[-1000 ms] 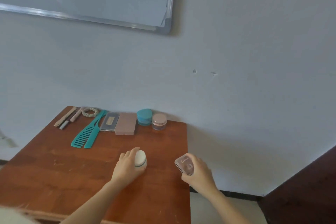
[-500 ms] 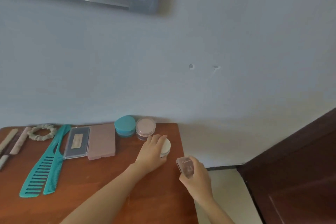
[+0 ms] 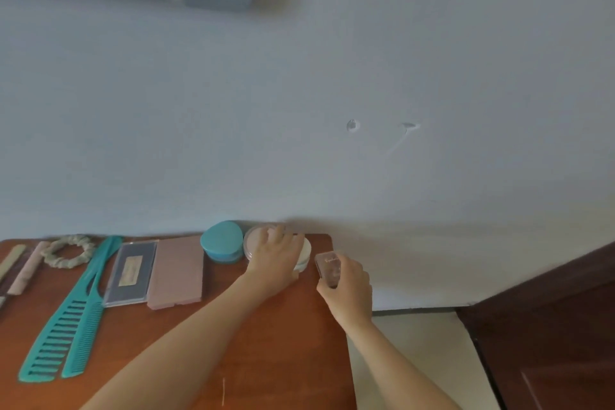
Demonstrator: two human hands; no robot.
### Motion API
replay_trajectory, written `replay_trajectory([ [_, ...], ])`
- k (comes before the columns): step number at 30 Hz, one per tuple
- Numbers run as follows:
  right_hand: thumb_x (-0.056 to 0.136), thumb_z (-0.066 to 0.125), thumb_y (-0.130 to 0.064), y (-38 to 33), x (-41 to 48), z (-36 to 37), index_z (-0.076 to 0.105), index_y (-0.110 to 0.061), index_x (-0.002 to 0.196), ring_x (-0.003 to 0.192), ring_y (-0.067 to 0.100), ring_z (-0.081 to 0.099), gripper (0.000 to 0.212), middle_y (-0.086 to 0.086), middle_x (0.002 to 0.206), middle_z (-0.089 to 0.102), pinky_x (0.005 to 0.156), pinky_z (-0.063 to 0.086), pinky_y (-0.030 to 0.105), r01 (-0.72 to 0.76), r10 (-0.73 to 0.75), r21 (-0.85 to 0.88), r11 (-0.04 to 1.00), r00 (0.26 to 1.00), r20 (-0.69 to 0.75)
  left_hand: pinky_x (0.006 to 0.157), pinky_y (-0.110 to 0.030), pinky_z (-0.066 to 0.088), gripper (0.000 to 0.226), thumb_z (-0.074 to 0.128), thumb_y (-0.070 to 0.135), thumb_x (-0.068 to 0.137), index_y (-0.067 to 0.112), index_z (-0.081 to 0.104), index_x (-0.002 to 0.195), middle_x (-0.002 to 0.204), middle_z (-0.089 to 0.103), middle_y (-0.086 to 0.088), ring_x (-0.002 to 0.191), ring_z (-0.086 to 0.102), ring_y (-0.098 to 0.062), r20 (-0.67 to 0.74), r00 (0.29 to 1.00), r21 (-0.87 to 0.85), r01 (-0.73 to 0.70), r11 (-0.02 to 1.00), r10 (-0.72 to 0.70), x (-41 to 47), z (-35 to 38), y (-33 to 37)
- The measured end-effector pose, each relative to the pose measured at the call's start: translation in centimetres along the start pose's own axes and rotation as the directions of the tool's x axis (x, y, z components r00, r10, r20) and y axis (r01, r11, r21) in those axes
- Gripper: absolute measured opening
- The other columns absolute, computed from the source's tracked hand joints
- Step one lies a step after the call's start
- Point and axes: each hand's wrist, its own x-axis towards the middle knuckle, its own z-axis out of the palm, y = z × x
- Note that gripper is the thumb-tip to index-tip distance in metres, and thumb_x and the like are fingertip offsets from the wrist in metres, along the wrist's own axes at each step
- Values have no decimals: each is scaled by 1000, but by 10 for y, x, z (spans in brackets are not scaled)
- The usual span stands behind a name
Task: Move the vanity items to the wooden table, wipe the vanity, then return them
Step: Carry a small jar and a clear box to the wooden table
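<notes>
The white jar (image 3: 305,256) sits low in the frame, right of centre, by the wooden table's (image 3: 266,359) far right corner, with the left hand (image 3: 274,258) curled over it, fingers closed on its top. So near the edge, it may slide off or bump the pink-lidded jar (image 3: 252,243) just beside it. At that edge the right hand (image 3: 347,289) pinches a clear case (image 3: 328,268); a slack grip could drop it to the floor.
</notes>
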Motion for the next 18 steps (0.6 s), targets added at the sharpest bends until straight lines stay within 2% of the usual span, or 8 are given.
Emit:
replay_trajectory([
  [2, 78, 58, -31, -6, 8, 7, 44, -26, 125, 106, 22, 50, 49, 0, 122, 51, 87, 44, 32, -10, 10, -28, 1000, 1000, -11, 105, -47, 28, 65, 60, 36, 80, 11, 36, 135, 136, 43, -11, 132, 26, -29, -68, 998, 2, -7, 1000, 7, -3, 3, -2],
  [4, 80, 58, -34, -10, 16, 12, 43, -25, 127, 108, 23, 48, 50, 1, 123, 49, 87, 43, 32, -2, 1, -60, 998, 1000, -22, 87, -45, 47, 71, 77, 44, 54, 12, 60, 115, 111, 63, -10, 114, 38, -31, -144, 989, 26, -7, 1000, 11, -3, 10, -5],
  [5, 81, 58, -36, -12, 20, 14, 43, -24, 128, 109, 24, 48, 51, 2, 124, 48, 88, 43, 33, 4, -6, -75, 997, 1000, -23, 77, -43, 52, 70, 82, 44, 44, 13, 66, 104, 100, 67, -9, 105, 40, -29, -206, 979, 34, 2, 999, 5, -2, 16, -6],
  [7, 81, 61, -36, -15, 25, 20, 45, -20, 128, 109, 28, 48, 52, 7, 126, 48, 86, 43, 37, 16, -19, -82, 997, 999, -33, 73, -41, 53, 61, 79, 34, 47, 12, 64, 102, 99, 68, -10, 102, 42, -28, -302, 953, 25, 11, 1000, -3, -2, 26, -8],
  [9, 80, 63, -32, -15, 28, 25, 48, -15, 126, 109, 34, 48, 52, 14, 129, 47, 84, 43, 42, 32, -35, -75, 997, 999, -34, 78, -44, 49, 48, 59, 24, 63, 10, 52, 108, 106, 67, -13, 106, 42, -30, -399, 917, 25, 1, 1000, 9, -2, 36, -9],
  [11, 81, 60, -33, -13, 29, 27, 43, -16, 131, 116, 35, 43, 55, 14, 138, 37, 89, 41, 43, 45, -44, -95, 994, 999, 13, 84, -46, 41, 43, 42, 23, 68, 10, 47, 109, 110, 65, -15, 109, 42, -31, -431, 903, 28, 15, 999, -2, -4, 41, -12],
  [14, 85, 52, -33, -10, 25, 27, 31, -21, 138, 123, 32, 35, 58, 10, 146, 22, 96, 36, 39, 57, -45, -141, 988, 995, 88, 87, -44, 32, 49, 55, 25, 64, 12, 47, 111, 113, 64, -17, 111, 40, -32, -422, 907, 25, -6, 1000, 16, -7, 43, -14],
  [18, 89, 43, -18, -12, 19, 28, 29, -23, 139, 123, 30, 35, 52, 11, 148, 19, 96, 38, 36, 49, -32, -156, 987, 994, 108, 87, -46, 32, 67, 76, 23, 53, 18, 47, 112, 114, 63, -18, 111, 40, -33, -386, 921, -13, -62, 998, 52, -8, 44, -13],
])
